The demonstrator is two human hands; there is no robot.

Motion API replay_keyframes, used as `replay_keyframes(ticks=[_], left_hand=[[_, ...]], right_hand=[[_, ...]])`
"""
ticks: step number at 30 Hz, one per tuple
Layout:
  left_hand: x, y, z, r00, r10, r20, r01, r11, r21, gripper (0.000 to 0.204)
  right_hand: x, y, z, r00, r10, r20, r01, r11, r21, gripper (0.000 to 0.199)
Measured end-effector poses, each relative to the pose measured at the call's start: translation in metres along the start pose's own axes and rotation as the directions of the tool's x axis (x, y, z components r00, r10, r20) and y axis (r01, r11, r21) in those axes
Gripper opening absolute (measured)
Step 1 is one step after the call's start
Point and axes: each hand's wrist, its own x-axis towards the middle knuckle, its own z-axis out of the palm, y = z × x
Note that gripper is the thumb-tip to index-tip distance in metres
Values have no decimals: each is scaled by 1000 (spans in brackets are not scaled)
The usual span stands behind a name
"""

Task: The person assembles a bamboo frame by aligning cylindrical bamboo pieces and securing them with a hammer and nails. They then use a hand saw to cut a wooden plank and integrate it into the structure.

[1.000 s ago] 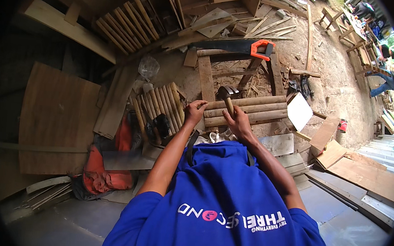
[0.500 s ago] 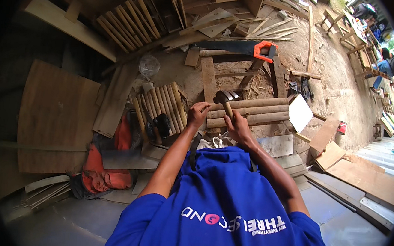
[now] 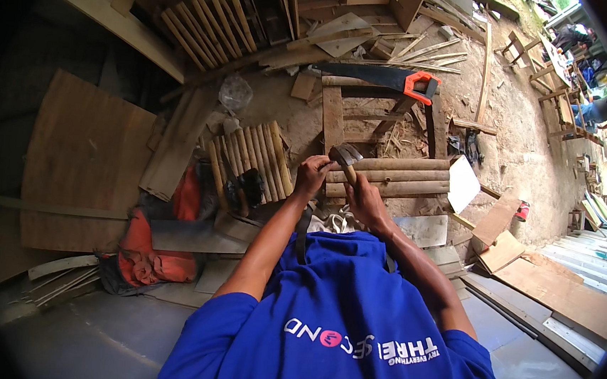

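Right fingers: curled shut around the pale wooden handle of a steel claw hammer (image 3: 347, 157); right hand (image 3: 366, 203) gripped low on the handle, head raised above the work.
Left fingers: closed together at the near end of the work, just left of the hammer head; whether they pinched a nail could not be told. Left hand (image 3: 311, 176) rested on the work.
Work piece: a panel of round brown wooden poles laid side by side (image 3: 389, 176), lying on the sandy ground directly ahead of the hands, hammer head poised above its left end.
Beside it: a white flat sheet (image 3: 462, 183) touching the panel's right end.
Left of hands: a second bundle of tan poles (image 3: 248, 164), near.
Beyond: a hand saw with black blade and orange handle (image 3: 387, 78) resting on a bare wooden frame (image 3: 338, 114).
Far left: a large brown plywood sheet (image 3: 84, 165); crumpled orange cloth (image 3: 156, 249) below it.
Risk: judged that a blow could land on the left fingers, since they sat just beside the hammer head.
Risk: judged that round poles could roll under a strike, causing a glancing hit.
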Motion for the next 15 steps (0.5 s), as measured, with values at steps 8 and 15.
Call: replay_keyframes(ticks=[8,15], left_hand=[[1,1,0,1000,7,24,-7,1000,6,15],[2,-8,3,999,-19,46,19,1000,2,16]], right_hand=[[-6,-6,-3,990,-115,-75,120,991,63,27],[-5,-4,3,1000,12,13,-11,999,-48,28]])
